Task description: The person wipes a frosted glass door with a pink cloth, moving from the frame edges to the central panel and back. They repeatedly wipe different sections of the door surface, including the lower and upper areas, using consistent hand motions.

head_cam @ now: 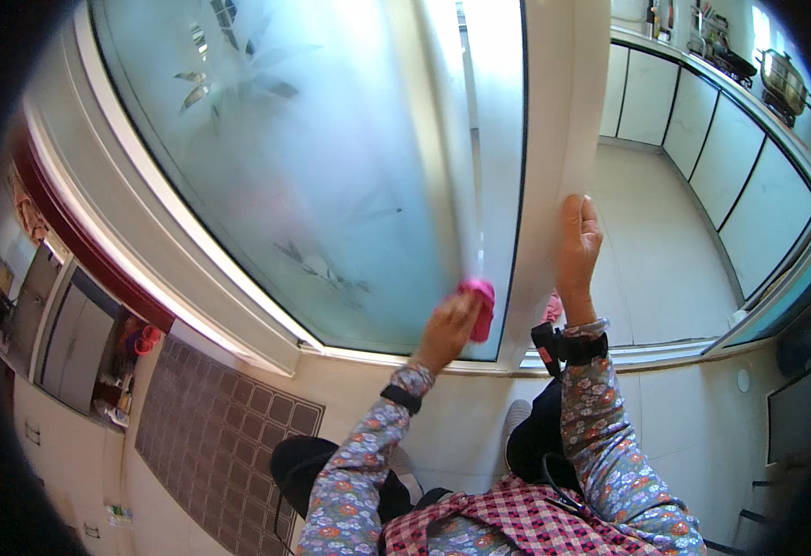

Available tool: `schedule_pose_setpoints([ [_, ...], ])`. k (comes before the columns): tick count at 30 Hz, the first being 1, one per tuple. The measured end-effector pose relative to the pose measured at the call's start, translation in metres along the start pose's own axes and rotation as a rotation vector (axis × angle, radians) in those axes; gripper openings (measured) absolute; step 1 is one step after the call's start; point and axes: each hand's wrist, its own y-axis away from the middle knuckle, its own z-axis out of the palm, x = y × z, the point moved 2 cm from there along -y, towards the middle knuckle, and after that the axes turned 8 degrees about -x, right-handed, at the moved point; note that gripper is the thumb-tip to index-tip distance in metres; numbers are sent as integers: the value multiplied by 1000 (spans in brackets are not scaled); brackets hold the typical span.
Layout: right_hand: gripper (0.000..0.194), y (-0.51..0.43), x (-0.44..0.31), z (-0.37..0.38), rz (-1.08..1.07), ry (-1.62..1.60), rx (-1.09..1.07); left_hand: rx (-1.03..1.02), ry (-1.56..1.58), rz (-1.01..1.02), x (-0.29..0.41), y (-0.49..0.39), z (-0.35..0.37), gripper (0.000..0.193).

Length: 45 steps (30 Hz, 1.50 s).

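Note:
A frosted glass panel (350, 174) with etched leaf patterns stands before me in a pale door frame (548, 125). Low on the glass, near its right edge, my left hand (446, 330) presses a bright pink cloth (486, 313). My right hand (579, 240) grips the vertical edge of the frame, thumb and fingers closed around it. Part of another pink item (553, 307) shows just behind my right wrist; what it is I cannot tell.
Beyond the doorway, white cabinets (718, 146) line a tiled floor (656, 243), with a metal pot (784, 80) on a stove above. A brown patterned mat (225, 417) lies at left, beside drawers (65, 445). The floor track (628, 353) crosses the threshold.

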Motion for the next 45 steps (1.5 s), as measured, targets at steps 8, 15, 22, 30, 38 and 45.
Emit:
schedule_pose_setpoints([
  [8, 32, -1, 3, 3, -7, -13, 17, 572, 5, -443, -118, -97, -148, 75],
  [15, 31, 0, 4, 0, -20, 16, 38, 347, 311, -239, -51, -14, -8, 31],
  [22, 35, 2, 1, 3, -30, 84, 45, 106, 337, -350, 2, 54, 34, 55],
  [30, 52, 4, -7, 4, 31, 92, -2, 732, 7, -669, -140, -28, -113, 60],
  [38, 37, 3, -4, 2, -18, 97, 59, 1045, 1192, -919, -89, 28, -5, 36],
  [45, 38, 1, 4, 1, -36, 36, 78, 559, 576, -1184, -60, 53, 42, 8],
])
